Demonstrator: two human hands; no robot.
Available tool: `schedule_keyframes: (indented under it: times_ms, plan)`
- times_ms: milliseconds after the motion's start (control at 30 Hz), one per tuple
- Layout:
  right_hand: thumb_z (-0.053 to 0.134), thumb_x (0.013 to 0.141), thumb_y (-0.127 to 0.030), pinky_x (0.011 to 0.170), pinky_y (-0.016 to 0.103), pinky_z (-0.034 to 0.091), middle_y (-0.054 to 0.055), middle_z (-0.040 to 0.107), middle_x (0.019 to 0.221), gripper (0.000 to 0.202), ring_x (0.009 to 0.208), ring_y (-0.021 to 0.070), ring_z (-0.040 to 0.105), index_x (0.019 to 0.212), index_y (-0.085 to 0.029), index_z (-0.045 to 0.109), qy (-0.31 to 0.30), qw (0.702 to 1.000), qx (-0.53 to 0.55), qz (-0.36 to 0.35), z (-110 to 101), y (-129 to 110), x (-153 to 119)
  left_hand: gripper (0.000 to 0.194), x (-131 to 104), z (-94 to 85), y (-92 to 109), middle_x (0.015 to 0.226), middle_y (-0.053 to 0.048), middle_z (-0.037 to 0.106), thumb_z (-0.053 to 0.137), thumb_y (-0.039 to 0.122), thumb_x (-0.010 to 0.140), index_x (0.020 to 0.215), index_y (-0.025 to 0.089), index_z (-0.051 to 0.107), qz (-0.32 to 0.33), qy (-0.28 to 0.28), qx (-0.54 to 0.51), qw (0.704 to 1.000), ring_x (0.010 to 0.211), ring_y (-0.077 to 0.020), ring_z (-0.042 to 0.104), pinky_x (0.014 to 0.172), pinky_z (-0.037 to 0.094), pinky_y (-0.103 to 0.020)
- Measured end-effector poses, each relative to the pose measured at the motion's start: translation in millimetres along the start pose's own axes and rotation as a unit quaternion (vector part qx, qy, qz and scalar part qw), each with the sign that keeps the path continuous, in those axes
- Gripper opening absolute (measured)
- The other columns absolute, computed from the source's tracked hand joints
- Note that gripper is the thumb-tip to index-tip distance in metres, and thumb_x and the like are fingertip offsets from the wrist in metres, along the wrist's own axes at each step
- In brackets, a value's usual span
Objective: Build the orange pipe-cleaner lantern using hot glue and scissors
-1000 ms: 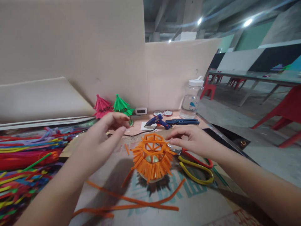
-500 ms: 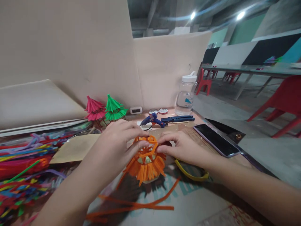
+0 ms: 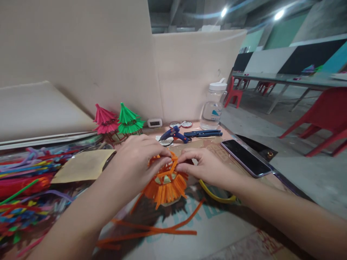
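The left grip (image 3: 139, 155), held apart from the orange model (image 3: 166, 189) a second ago, is now at its top; the right grip (image 3: 203, 164) has closed on its upper right. The phone (image 3: 246, 159), mostly hidden then, shows fully; the scissors' (image 3: 217, 195) red handle is hidden.

Two hands (image 3: 141, 153) (image 3: 204, 164), one orange model (image 3: 166, 189), two pointed models (image 3: 105, 121) (image 3: 129, 121), one phone (image 3: 246, 158) and one bottle (image 3: 211, 110) appear.
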State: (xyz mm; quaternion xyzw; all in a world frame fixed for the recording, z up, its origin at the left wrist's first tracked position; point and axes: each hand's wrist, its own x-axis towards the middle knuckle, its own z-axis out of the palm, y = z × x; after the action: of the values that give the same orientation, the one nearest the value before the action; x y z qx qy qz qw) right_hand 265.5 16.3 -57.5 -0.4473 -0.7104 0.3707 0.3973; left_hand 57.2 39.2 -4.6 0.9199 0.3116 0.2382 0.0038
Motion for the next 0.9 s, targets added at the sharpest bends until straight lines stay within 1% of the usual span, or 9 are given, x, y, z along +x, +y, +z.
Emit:
schedule_keyframes:
  times_ms: [233, 333, 433, 533, 633, 733, 767, 833, 900]
  plan:
    - [0.072, 0.081, -0.020, 0.069, 0.025, 0.049, 0.000, 0.076, 0.078, 0.006, 0.074, 0.0142, 0.066, 0.080, -0.019, 0.078, 0.000, 1.000, 0.002, -0.014, 0, 2, 0, 0.012, 0, 0.1, -2, 0.081, 0.005, 0.073, 0.065, 0.019, 0.090, 0.082, 0.026, 0.072, 0.035, -0.002, 0.009, 0.999, 0.082, -0.0195, 0.062, 0.078, 0.034, -0.034]
    - [0.071, 0.082, -0.020, 0.070, 0.025, 0.050, 0.001, 0.076, 0.079, 0.007, 0.074, 0.0143, 0.066, 0.080, -0.019, 0.078, 0.000, 1.000, 0.002, -0.015, 1, 3, 0, 0.009, 0, -0.9, -3, 0.083, 0.005, 0.073, 0.067, 0.020, 0.090, 0.084, 0.026, 0.072, 0.051, -0.005, 0.014, 0.999, 0.084, -0.0196, 0.062, 0.078, 0.034, -0.035]
    - [0.070, 0.082, -0.020, 0.071, 0.026, 0.050, 0.001, 0.076, 0.081, 0.007, 0.075, 0.0146, 0.066, 0.081, -0.020, 0.077, -0.008, 1.000, -0.001, -0.001, 0, 1, 0, 0.011, -1, -1.9, -4, 0.085, 0.004, 0.073, 0.065, 0.020, 0.091, 0.086, 0.026, 0.072, 0.053, -0.001, 0.014, 0.999, 0.084, -0.0201, 0.062, 0.078, 0.035, -0.035]
    - [0.070, 0.081, -0.021, 0.070, 0.027, 0.050, 0.001, 0.075, 0.081, 0.007, 0.074, 0.0148, 0.065, 0.083, -0.020, 0.076, -0.021, 1.000, -0.006, 0.018, -5, -3, -1, 0.018, -3, -4.3, -4, 0.090, 0.000, 0.072, 0.057, 0.020, 0.095, 0.091, 0.026, 0.074, 0.058, 0.009, 0.008, 0.998, 0.086, -0.0208, 0.061, 0.078, 0.038, -0.036]
    - [0.068, 0.082, -0.022, 0.068, 0.027, 0.049, 0.001, 0.072, 0.081, 0.006, 0.074, 0.0150, 0.064, 0.085, -0.020, 0.073, -0.018, 0.999, -0.026, 0.015, -14, -7, -1, 0.022, -5, -9.8, -4, 0.100, -0.004, 0.071, 0.052, 0.030, 0.098, 0.098, 0.024, 0.074, 0.039, 0.013, 0.004, 0.999, 0.094, -0.0228, 0.061, 0.082, 0.043, -0.037]
    - [0.064, 0.084, -0.023, 0.069, 0.027, 0.048, 0.001, 0.070, 0.081, 0.006, 0.075, 0.0150, 0.062, 0.084, -0.020, 0.069, 0.025, 0.999, -0.035, -0.013, -23, -8, -2, 0.030, -6, -17.7, -4, 0.112, -0.006, 0.069, 0.053, 0.045, 0.097, 0.108, 0.025, 0.072, -0.011, 0.008, -0.005, 1.000, 0.104, -0.0250, 0.061, 0.091, 0.046, -0.039]
    - [0.063, 0.085, -0.024, 0.069, 0.028, 0.048, 0.001, 0.070, 0.082, 0.008, 0.076, 0.0152, 0.062, 0.086, -0.020, 0.069, 0.040, 0.998, -0.035, -0.023, -26, -8, -2, 0.035, -6, -20.4, -5, 0.117, -0.006, 0.067, 0.055, 0.052, 0.095, 0.115, 0.026, 0.069, -0.024, 0.007, -0.012, 1.000, 0.107, -0.0257, 0.061, 0.094, 0.047, -0.040]
    - [0.061, 0.088, -0.029, 0.070, 0.030, 0.048, 0.002, 0.070, 0.085, 0.012, 0.078, 0.0164, 0.061, 0.091, -0.020, 0.069, 0.059, 0.997, -0.046, -0.036, -31, -8, -2, 0.055, -8, -25.0, -6, 0.125, -0.005, 0.064, 0.061, 0.063, 0.087, 0.130, 0.028, 0.059, -0.038, 0.001, -0.027, 0.999, 0.111, -0.0276, 0.061, 0.096, 0.049, -0.039]
    - [0.060, 0.091, -0.031, 0.075, 0.032, 0.048, 0.004, 0.071, 0.091, 0.016, 0.085, 0.0190, 0.062, 0.096, -0.020, 0.071, 0.071, 0.994, -0.074, -0.044, -34, -7, -3, 0.074, -12, -27.1, -7, 0.131, -0.006, 0.062, 0.065, 0.069, 0.080, 0.140, 0.030, 0.049, -0.034, -0.021, -0.033, 0.999, 0.113, -0.0299, 0.062, 0.094, 0.052, -0.039]
